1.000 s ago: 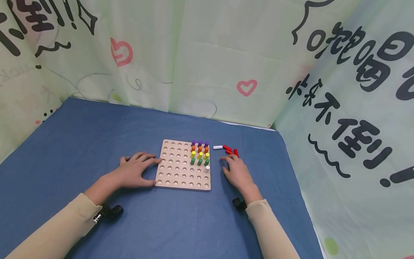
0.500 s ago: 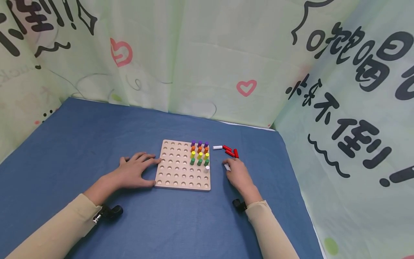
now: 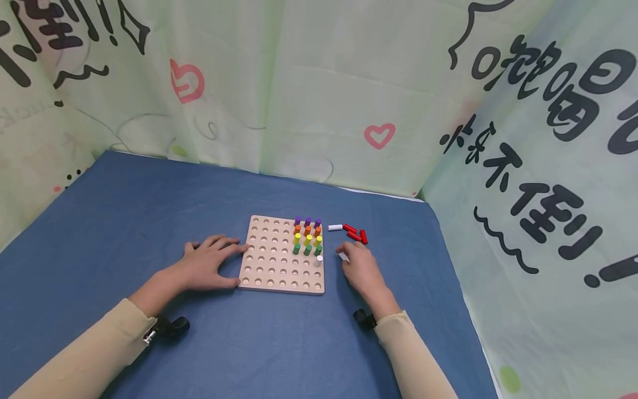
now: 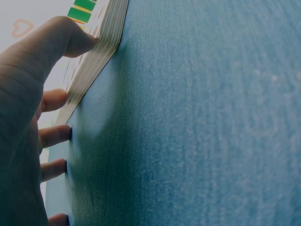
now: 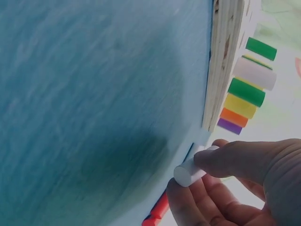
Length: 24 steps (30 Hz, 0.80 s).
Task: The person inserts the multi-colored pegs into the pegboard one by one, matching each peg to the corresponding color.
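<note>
A square wooden pegboard (image 3: 271, 260) lies mid-table, with purple, orange, yellow and green pegs standing in rows at its right side. One white peg (image 3: 319, 260) stands in front of the green ones. My left hand (image 3: 211, 263) rests at the board's left edge, thumb and forefinger touching it, the other fingers spread on the cloth. Just right of the board, my right hand (image 3: 360, 266) pinches another white peg (image 5: 190, 170) between thumb and fingers, tilted and apart from the board.
Behind the right hand, a loose white peg (image 3: 335, 227) and several red pegs (image 3: 363, 236) lie on the blue cloth (image 3: 199, 194). Printed curtains (image 3: 319, 83) hang behind and beside the table.
The right hand took hold of a white peg and has moved slightly left with it, toward the board. The left hand has stayed in place.
</note>
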Available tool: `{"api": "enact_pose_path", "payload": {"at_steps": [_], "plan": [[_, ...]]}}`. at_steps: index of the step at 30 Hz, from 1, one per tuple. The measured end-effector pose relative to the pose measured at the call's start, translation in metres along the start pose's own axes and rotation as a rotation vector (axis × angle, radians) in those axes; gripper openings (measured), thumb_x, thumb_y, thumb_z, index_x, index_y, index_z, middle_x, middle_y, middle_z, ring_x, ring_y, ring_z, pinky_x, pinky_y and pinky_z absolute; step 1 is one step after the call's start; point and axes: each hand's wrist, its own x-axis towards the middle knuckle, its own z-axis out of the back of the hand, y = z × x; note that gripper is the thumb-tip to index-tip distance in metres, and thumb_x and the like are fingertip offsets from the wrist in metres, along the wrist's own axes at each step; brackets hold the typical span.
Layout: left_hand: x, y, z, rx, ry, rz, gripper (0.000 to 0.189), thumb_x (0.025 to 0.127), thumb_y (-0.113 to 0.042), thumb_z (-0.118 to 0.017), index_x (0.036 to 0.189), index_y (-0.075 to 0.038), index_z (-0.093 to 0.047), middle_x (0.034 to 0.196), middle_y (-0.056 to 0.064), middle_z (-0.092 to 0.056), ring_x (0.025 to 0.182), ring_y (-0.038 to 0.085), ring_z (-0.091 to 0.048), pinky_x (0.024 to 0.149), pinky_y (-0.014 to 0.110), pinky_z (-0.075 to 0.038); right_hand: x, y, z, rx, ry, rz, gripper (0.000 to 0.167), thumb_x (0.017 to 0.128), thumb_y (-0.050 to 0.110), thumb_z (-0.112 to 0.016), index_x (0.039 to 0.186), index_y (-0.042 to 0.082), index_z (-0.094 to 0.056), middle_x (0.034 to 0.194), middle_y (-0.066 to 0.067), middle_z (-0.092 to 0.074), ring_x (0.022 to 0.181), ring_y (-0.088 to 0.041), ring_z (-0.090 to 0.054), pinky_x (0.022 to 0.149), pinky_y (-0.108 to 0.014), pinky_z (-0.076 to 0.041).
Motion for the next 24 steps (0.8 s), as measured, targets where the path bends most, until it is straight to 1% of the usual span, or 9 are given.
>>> {"api": "enact_pose_path", "payload": {"at_steps": [5,12,19,24], "plan": [[0.000,-0.001,0.001,-0.005,-0.003,-0.001,0.078,0.088,-0.059,-0.071,0.156,-0.029,-0.047,0.159,0.010,-0.044,0.147,0.041,-0.034,0.098,0.080,-0.025,-0.003,0.007,0.002,0.009,-0.022,0.003,0.027,0.095,0.000,-0.069,0.120,0.010,-0.073,0.123,-0.013,-0.066,0.113,-0.030,-0.065,0.098,-0.046,-0.056],[0.000,0.000,0.000,-0.005,0.004,0.005,0.079,0.087,-0.060,-0.070,0.156,-0.030,-0.047,0.160,0.010,-0.044,0.147,0.041,-0.033,0.098,0.079,-0.025,-0.006,0.014,0.003,0.042,-0.050,0.006,0.026,0.095,0.003,-0.072,0.119,0.011,-0.073,0.120,-0.011,-0.067,0.105,-0.027,-0.065,0.090,-0.041,-0.059],[0.000,0.001,-0.001,-0.008,-0.002,0.001,0.079,0.087,-0.059,-0.071,0.156,-0.031,-0.047,0.160,0.009,-0.043,0.148,0.041,-0.033,0.097,0.079,-0.026,-0.009,0.021,0.007,0.088,-0.113,0.045,0.024,0.093,0.005,-0.076,0.116,0.011,-0.072,0.111,-0.009,-0.070,0.098,-0.024,-0.067,0.084,-0.038,-0.060],[0.000,0.000,0.001,-0.010,-0.003,0.002,0.079,0.087,-0.059,-0.071,0.156,-0.031,-0.047,0.160,0.010,-0.044,0.148,0.041,-0.033,0.098,0.079,-0.025,-0.010,0.026,0.008,0.116,-0.146,0.070,0.022,0.093,0.007,-0.077,0.114,0.011,-0.072,0.108,-0.008,-0.072,0.097,-0.022,-0.069,0.084,-0.038,-0.060]]}}
